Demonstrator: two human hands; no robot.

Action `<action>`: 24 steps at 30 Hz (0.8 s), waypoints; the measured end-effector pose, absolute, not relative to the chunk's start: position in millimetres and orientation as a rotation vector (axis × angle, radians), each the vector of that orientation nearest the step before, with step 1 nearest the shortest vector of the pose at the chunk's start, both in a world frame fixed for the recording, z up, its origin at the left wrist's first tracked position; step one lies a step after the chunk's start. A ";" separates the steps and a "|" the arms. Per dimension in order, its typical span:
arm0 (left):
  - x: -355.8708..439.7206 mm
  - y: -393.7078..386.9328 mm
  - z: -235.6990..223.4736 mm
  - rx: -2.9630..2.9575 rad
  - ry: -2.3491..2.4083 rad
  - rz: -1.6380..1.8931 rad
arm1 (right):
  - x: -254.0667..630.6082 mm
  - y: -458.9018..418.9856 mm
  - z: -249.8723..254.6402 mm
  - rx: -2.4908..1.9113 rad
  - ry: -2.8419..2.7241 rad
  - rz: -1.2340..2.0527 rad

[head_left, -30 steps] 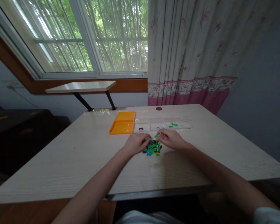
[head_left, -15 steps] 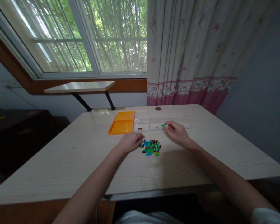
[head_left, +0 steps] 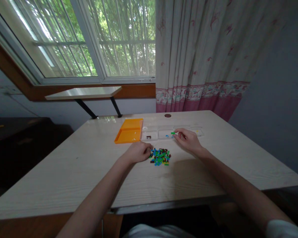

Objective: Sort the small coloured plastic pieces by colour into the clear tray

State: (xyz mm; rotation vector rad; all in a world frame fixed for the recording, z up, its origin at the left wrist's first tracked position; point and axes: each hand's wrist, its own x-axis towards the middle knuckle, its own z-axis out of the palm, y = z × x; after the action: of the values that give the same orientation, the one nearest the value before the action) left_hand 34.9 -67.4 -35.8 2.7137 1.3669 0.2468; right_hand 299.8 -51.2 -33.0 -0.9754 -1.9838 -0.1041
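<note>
Between the thumb and fingers of my right hand [head_left: 188, 138] is a small green building brick [head_left: 173, 133]. It is held above a clear plastic box [head_left: 161, 137] with a few blue bricks [head_left: 167, 136] in it. My left hand [head_left: 138, 152] rests on the table, its fingers curled at the left edge of a mixed pile of bricks [head_left: 160, 157]. Green, blue, brown and yellow pieces make up that pile. Whatever the left fingertips hold, if anything, is hidden.
An open orange case [head_left: 125, 136] with a few white pieces lies on the left. Beside it, a clear box [head_left: 152, 138] contains brown bricks [head_left: 148, 137]. Another clear box [head_left: 200, 133] with yellow bits sits right of my right hand. A raised shelf [head_left: 89, 92] stands at the back left.
The view has shifted very slightly. My right hand keeps the green brick over the box with blue bricks, and my left hand stays beside the pile.
</note>
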 end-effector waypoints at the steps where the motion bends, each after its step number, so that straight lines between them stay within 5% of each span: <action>1: 35.1 -67.6 -35.2 2.720 1.365 0.241 | 302.0 -49.7 -32.2 -0.978 -2.011 -0.131; 14: 34.5 -66.6 -35.8 2.719 1.339 0.227 | 349.8 -17.5 -33.6 -1.450 -2.151 -0.210; 24: 36.1 -68.7 -33.8 2.703 1.378 0.272 | 331.7 -27.8 -34.8 -1.397 -2.239 -0.142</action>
State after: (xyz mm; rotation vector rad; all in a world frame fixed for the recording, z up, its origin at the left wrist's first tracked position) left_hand 36.1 -68.7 -33.8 2.7028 1.3780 0.2721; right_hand 331.7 -27.8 -34.8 -1.3969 -2.2388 -0.1421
